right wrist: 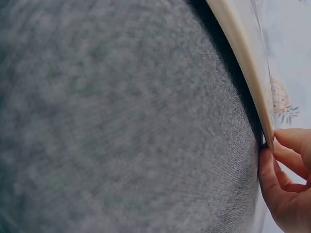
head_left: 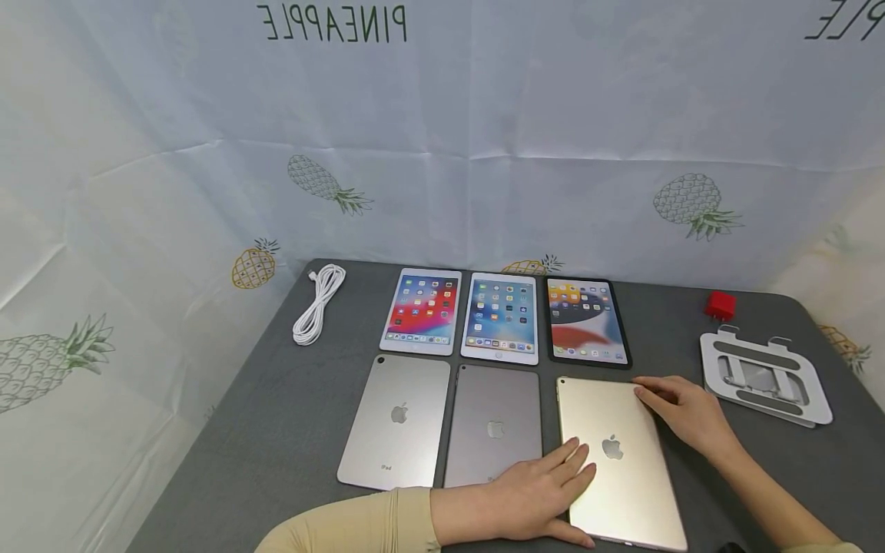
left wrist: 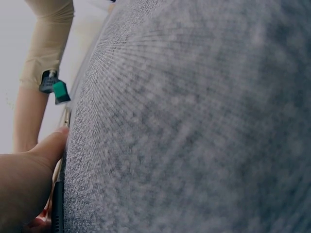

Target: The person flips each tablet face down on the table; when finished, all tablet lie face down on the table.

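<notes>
A gold iPad [head_left: 615, 484] lies back up at the front right of the row, its logo showing. Fingers spread and fairly straight, my left hand [head_left: 525, 491] rests across its left edge and covers the lower part of a grey iPad [head_left: 494, 407]. In the left wrist view, the left thumb [left wrist: 52, 145] touches the gold edge low over the table. My right hand [head_left: 691, 418] pinches the gold iPad's far right corner. The right wrist view has the right-hand fingers [right wrist: 268, 170] at the end of that edge [right wrist: 250, 77].
A silver iPad [head_left: 397, 422] lies face down on the left. Behind are three lit tablets: one white-framed [head_left: 422, 311], another white-framed [head_left: 501, 316], one black-framed [head_left: 588, 321]. A coiled white cable [head_left: 318, 303], red charger [head_left: 721, 305] and folded metal stand [head_left: 767, 376] flank them.
</notes>
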The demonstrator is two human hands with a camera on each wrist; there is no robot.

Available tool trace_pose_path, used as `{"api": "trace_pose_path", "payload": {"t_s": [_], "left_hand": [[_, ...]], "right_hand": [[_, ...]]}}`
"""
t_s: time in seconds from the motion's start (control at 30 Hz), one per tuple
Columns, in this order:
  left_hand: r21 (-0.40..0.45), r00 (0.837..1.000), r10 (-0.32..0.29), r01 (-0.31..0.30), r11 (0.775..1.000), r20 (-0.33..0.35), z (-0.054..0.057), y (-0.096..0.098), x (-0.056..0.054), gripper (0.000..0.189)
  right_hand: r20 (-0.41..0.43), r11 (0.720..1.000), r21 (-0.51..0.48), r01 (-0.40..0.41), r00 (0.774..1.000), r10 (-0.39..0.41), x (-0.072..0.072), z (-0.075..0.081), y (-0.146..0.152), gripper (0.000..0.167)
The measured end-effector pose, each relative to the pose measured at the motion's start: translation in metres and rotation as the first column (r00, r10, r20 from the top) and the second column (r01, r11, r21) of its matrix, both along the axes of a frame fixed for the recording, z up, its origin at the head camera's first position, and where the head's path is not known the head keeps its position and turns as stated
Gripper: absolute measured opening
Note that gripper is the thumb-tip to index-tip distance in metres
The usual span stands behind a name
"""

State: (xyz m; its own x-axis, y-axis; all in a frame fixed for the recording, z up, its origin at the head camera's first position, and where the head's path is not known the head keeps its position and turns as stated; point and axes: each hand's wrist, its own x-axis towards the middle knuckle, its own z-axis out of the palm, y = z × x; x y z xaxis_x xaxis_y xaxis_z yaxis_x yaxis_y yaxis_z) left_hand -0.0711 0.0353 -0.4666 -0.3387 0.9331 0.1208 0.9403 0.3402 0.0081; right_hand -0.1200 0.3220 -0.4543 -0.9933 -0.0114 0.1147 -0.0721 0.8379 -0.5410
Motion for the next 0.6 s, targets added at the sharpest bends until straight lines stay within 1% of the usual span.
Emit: {"api": "trace_pose_path", "payload": {"t_s": [0.17,0.37,0.6], "left_hand": [[0.002,1.0,0.0,0.0,1.0,0.007,0.0001,0.0001,-0.0002,0.08],[-0.002,1.0,-0.002,0.002,1.0,0.008,0.0003,-0.0003,-0.0004,0.08],[0.001,1.0,0.004,-0.004,1.0,0.011,-0.0001,-0.0006,-0.0008,0.08]], "right_hand": [[-0.05,1.0,0.012,-0.008,0.999,0.009,-0.0002,-0.002,-0.0004,0.025],[-0.101,1.0,0.012,-0.013,0.995,0.014,-0.0006,-0.0048,0.0,0.021],[-0.193,0.999,0.022,-0.036,0.98,0.04,-0.0015,-0.0068,-0.0003,0.014]]}}
